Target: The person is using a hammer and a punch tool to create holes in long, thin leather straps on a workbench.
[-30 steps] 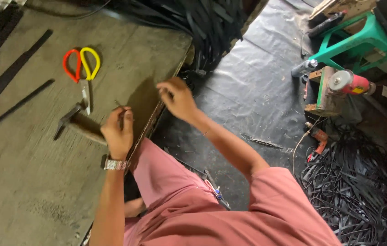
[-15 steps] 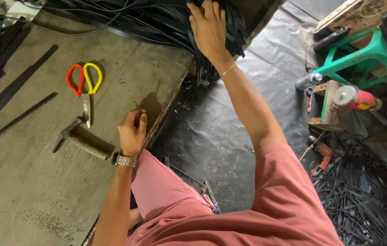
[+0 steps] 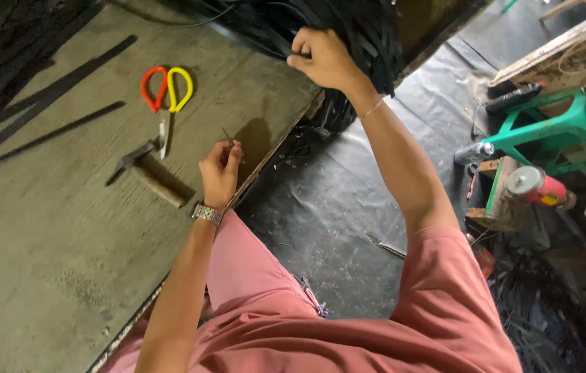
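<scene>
Head view | right hand (image 3: 320, 59) fingers pinching one strip in black strip pile (image 3: 348, 27) beyond hammer (image 3: 148, 173); judged best drawn out singly | left hand (image 3: 220, 173) fingertips pressed on small nail (image 3: 228, 137), right of hammer; keep steady

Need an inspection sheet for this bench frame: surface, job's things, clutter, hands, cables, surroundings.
Surface: worn grey worktable.
Job's things: pile of black strips at the table's far edge; thin nail.
Clutter: scissors with red and yellow handles, hammer, loose strips.
Hands: left hand pinches the nail; right hand grips the pile.
Cables: nothing seen for certain.
Surroundings: black floor sheet, green stool.
</scene>
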